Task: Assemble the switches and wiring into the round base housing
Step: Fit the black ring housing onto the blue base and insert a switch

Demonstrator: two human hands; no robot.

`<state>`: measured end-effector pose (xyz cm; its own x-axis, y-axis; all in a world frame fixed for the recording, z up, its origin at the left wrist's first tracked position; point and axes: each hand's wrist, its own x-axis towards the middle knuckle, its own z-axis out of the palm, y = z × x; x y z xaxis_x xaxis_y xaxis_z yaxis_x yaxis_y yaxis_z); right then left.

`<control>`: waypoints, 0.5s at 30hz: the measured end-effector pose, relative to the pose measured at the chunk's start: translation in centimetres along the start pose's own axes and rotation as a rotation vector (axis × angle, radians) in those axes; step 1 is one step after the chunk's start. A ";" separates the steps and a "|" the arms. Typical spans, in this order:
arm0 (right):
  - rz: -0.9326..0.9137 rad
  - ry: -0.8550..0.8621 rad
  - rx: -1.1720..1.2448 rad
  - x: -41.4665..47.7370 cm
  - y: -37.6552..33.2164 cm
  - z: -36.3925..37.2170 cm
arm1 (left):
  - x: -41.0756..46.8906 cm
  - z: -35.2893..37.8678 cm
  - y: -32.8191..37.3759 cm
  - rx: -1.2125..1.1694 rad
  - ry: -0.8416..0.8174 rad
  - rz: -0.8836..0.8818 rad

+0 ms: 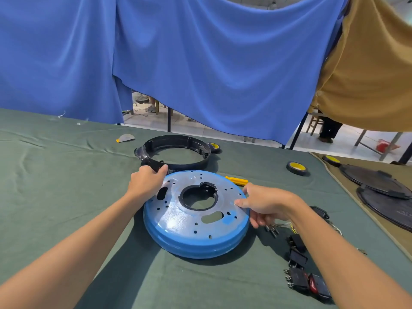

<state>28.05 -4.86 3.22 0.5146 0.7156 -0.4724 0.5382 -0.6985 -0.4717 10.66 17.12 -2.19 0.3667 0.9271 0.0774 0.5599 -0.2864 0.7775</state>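
while both hands grip it, blue housing [191, 230] sits between fingers [242, 202]

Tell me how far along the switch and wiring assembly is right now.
Nothing looks installed yet. Both hands are on housing parts: the left hand grips the black ring, and the right hand holds the edge of the blue round base. The switches and wiring lie loose on the green cloth, so all fitting is left.
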 end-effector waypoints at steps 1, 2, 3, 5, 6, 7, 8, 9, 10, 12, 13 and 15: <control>-0.006 0.021 -0.098 0.3 -0.3 -0.2 | 0.4 -0.1 0.1 -0.035 0.046 -0.045; -0.018 0.055 -0.206 0.4 -0.5 -0.3 | 0.8 -0.2 0.2 -0.055 0.077 -0.074; -0.033 0.097 -0.294 0.6 -0.7 -0.3 | 1.4 -0.3 0.4 -0.073 0.086 -0.092; -0.060 0.198 -0.379 1.1 -0.8 -0.2 | 2.4 -0.3 0.9 -0.128 0.078 -0.128; -0.069 0.250 -0.393 1.4 -0.8 -0.1 | 2.9 -0.3 1.1 -0.159 0.076 -0.148; -0.074 0.293 -0.399 1.7 -0.7 0.2 | 3.3 -0.3 1.3 -0.184 0.077 -0.169; -0.077 0.325 -0.400 1.9 -0.6 0.4 | 3.7 -0.2 1.5 -0.203 0.079 -0.190; -0.077 0.348 -0.398 2.2 -0.4 0.6 | 3.9 -0.2 1.5 -0.224 0.082 -0.215; -0.075 0.363 -0.392 2.3 -0.2 0.7 | 4.2 -0.1 1.6 -0.246 0.084 -0.243; -0.073 0.378 -0.376 2.6 0.0 0.9 | 4.5 -0.1 1.6 -0.279 0.086 -0.305; -0.076 0.381 -0.368 2.7 0.1 1.0 | 4.7 -0.1 1.8 -0.299 0.087 -0.339; -0.086 0.388 -0.358 2.9 0.2 1.2 | 4.9 -0.5 2.3 -0.351 0.085 -0.393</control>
<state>28.89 -2.95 0.83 0.6308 0.7693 -0.1011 0.7487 -0.6377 -0.1812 13.42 21.13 0.28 0.1098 0.9687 -0.2226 0.3553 0.1709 0.9190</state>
